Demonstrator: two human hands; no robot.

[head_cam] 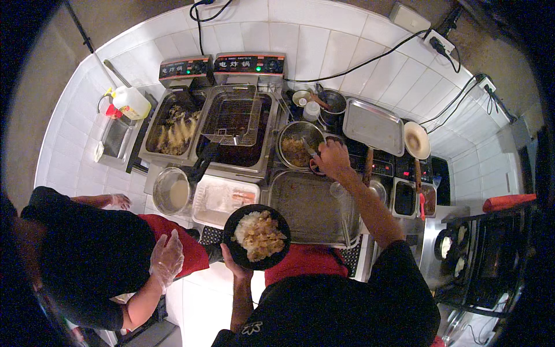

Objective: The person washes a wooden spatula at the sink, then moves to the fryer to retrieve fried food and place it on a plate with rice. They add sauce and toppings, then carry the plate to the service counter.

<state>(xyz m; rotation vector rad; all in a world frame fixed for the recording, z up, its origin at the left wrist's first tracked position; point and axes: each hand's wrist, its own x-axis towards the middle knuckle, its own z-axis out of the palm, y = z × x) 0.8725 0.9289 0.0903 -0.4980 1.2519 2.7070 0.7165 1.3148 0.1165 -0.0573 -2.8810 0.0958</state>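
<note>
My left hand [236,263] holds a black bowl [284,230] from below its rim, in front of my body. In the bowl lie white rice [249,222] and browned, chopped food [264,243]. Further forward, my right hand [334,158] grips a metal utensil [309,148] with a red-and-black loop at its handle end; it looks like kitchen scissors. Its metal end reaches into a round steel bowl [302,127] that holds golden-brown crumbly food [294,152]. My fingers partly cover the handle.
Two electric fryers [271,130] stand behind, one with battered pieces [177,132] in it and one with a wire basket [234,93]. A wide tray [303,204] and a white floured tray [214,197] lie in front. At left stands a co-worker with a gloved hand [167,256].
</note>
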